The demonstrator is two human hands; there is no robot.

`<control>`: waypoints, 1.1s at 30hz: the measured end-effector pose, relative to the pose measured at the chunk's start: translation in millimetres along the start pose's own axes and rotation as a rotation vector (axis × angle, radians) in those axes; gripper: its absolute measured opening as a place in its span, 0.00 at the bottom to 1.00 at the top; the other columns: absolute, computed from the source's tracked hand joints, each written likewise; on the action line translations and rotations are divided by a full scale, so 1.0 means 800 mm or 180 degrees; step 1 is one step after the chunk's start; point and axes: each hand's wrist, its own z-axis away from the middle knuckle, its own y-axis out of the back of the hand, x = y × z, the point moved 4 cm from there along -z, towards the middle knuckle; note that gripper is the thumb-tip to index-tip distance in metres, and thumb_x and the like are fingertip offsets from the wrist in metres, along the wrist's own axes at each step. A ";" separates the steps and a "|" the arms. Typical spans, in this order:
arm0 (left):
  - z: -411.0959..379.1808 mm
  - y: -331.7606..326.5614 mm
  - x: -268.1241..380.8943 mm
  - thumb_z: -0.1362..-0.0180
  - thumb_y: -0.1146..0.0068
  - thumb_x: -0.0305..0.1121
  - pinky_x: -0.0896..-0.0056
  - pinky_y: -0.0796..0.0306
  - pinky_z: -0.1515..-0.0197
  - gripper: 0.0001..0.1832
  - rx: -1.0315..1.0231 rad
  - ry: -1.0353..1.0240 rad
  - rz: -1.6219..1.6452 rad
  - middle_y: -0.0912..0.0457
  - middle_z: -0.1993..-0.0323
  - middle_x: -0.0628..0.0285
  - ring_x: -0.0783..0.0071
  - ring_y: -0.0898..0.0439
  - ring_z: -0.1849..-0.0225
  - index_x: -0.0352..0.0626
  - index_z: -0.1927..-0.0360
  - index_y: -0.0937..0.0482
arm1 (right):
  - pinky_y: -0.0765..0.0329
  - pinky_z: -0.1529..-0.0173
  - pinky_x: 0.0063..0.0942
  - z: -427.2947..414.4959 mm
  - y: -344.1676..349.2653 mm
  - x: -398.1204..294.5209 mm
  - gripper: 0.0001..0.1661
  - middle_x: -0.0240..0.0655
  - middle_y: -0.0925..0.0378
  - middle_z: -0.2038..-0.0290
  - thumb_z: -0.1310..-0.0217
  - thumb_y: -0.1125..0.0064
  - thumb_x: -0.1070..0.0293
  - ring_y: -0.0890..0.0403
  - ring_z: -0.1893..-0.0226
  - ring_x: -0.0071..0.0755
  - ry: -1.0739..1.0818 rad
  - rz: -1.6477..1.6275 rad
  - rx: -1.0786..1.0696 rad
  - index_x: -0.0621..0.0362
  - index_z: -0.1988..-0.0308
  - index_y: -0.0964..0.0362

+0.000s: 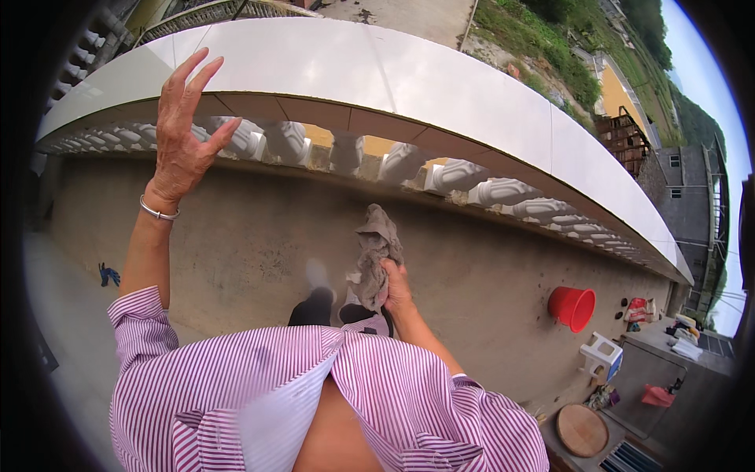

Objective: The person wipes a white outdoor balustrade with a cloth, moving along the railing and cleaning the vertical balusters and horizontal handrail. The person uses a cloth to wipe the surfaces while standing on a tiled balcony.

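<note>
My right hand (396,286) is closed around a crumpled grey-brown cloth (377,248), which hangs in front of my waist above the floor. My left hand (187,127) is raised, fingers spread and holding nothing. In the picture it overlaps the near edge of a white tiled balustrade top (354,65); whether it touches the tiles I cannot tell. A metal bangle (158,210) circles my left wrist. Beneath the rail stands a row of white balusters (347,152).
To the right, on the concrete floor (236,236), stand a red bucket (572,308) and a white plastic stool (603,354). A round board (582,430) lies near a grey counter (649,377). Dark blue gloves (108,275) lie on the floor at left. Beyond the railing are ground and buildings below.
</note>
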 end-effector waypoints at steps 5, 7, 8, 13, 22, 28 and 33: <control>-0.030 -0.025 -0.094 0.64 0.26 0.31 0.56 0.44 0.30 0.54 -0.1426 -0.0687 -0.0746 0.44 0.30 0.56 0.53 0.41 0.31 0.54 0.30 0.42 | 0.24 0.49 0.30 -0.031 -0.063 -0.017 0.30 0.36 0.25 0.53 0.46 0.41 0.68 0.22 0.56 0.31 0.0649 -0.0241 -0.0263 0.61 0.43 0.36; -0.027 -0.045 -0.111 0.70 0.24 0.28 0.55 0.44 0.31 0.59 -0.1714 -0.0866 -0.0556 0.44 0.30 0.54 0.50 0.40 0.32 0.54 0.30 0.44 | 0.25 0.48 0.29 -0.041 -0.099 -0.031 0.32 0.36 0.25 0.53 0.46 0.40 0.69 0.23 0.56 0.31 0.1125 -0.0379 -0.0201 0.62 0.41 0.37; -0.030 -0.045 -0.119 0.71 0.24 0.28 0.55 0.44 0.30 0.59 -0.1833 -0.0967 -0.0586 0.43 0.31 0.54 0.50 0.40 0.33 0.54 0.30 0.43 | 0.26 0.48 0.28 -0.047 -0.122 -0.033 0.33 0.36 0.25 0.53 0.46 0.40 0.69 0.23 0.56 0.30 0.1420 -0.0495 -0.0088 0.62 0.41 0.37; -0.047 -0.050 -0.141 0.72 0.26 0.28 0.54 0.47 0.29 0.58 -0.2041 -0.1503 -0.0284 0.44 0.31 0.53 0.49 0.43 0.31 0.53 0.31 0.41 | 0.29 0.46 0.27 -0.110 -0.246 -0.047 0.40 0.39 0.25 0.52 0.49 0.38 0.70 0.25 0.56 0.31 0.2951 -0.0791 0.0733 0.64 0.37 0.42; -0.038 -0.073 -0.145 0.64 0.34 0.26 0.54 0.46 0.30 0.49 -0.1836 -0.1724 0.0057 0.43 0.30 0.52 0.51 0.41 0.31 0.46 0.31 0.40 | 0.28 0.46 0.27 -0.196 -0.364 0.081 0.39 0.40 0.21 0.53 0.53 0.38 0.71 0.22 0.54 0.32 0.2719 -0.0765 0.1029 0.66 0.39 0.37; -0.039 -0.070 -0.150 0.62 0.35 0.24 0.54 0.46 0.29 0.48 -0.1856 -0.1846 -0.0138 0.42 0.30 0.52 0.51 0.41 0.31 0.45 0.31 0.40 | 0.27 0.46 0.29 -0.178 -0.274 0.085 0.40 0.43 0.21 0.53 0.52 0.39 0.71 0.21 0.54 0.34 0.3008 -0.0978 0.1727 0.67 0.38 0.40; -0.035 -0.077 -0.138 0.61 0.37 0.25 0.54 0.48 0.28 0.48 -0.1939 -0.1845 -0.0167 0.43 0.30 0.52 0.51 0.43 0.29 0.43 0.31 0.42 | 0.26 0.46 0.40 -0.240 -0.254 -0.002 0.39 0.47 0.26 0.50 0.56 0.36 0.73 0.23 0.51 0.54 0.4124 -0.0019 0.2457 0.59 0.41 0.36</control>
